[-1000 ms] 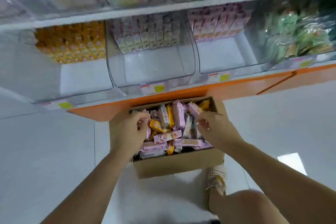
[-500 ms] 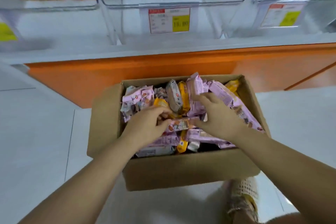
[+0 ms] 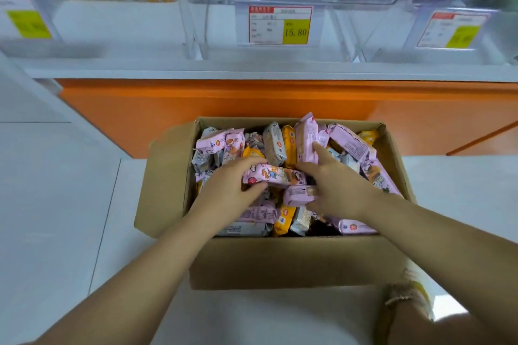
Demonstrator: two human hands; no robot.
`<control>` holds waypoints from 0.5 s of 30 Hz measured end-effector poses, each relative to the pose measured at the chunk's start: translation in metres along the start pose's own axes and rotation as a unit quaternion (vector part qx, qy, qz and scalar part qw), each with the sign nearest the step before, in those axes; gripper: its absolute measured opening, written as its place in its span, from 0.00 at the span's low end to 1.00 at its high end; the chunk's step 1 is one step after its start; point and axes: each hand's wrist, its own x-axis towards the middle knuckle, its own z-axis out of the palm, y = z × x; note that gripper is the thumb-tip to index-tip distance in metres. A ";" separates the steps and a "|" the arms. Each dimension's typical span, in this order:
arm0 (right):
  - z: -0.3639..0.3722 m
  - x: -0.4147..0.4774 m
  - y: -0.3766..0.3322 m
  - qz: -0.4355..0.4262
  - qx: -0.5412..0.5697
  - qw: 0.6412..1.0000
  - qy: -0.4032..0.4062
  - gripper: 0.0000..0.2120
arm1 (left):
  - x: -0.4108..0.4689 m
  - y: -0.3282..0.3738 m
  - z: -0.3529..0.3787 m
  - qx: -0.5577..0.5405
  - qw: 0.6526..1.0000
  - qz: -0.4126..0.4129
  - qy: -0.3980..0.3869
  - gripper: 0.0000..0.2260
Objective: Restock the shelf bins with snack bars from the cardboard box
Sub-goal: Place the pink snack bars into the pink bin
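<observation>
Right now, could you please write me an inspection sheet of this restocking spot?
Surface: white floor tiles; the cardboard box stands open on them, in front of the orange shelf base.
Job's things: the box holds mixed pink, orange and grey snack bars; the clear shelf bins above hold rows of bars.
Clutter: nothing seen.
Hands: left hand grips a pink bar; right hand lies among the bars, forefinger on an upright pink bar; whether it grips anything is unclear.
Cables: nothing seen.
Surroundings: price label reading 15.80; a shoe beside the box.
</observation>
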 end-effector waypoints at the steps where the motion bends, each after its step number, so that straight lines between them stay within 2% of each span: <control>1: 0.001 -0.001 0.001 -0.003 0.007 1.000 0.009 0.38 | -0.001 0.002 -0.002 -0.023 1.000 -0.004 0.003 0.20; 6: 0.011 -0.012 0.001 -0.012 0.053 0.996 0.068 0.36 | 0.003 0.012 -0.005 -0.088 0.995 0.030 0.026 0.17; 10: -0.010 -0.017 0.009 -0.058 0.081 0.991 0.092 0.35 | 0.013 0.021 -0.010 -0.158 0.986 0.028 0.046 0.15; 13: -0.036 -0.021 0.017 -0.065 0.078 0.990 0.097 0.33 | 0.014 0.029 -0.010 -0.266 0.961 0.001 0.073 0.13; 15: -0.050 -0.021 0.021 -0.062 0.097 0.985 0.131 0.30 | 0.015 0.035 -0.009 -0.357 0.929 -0.015 0.091 0.15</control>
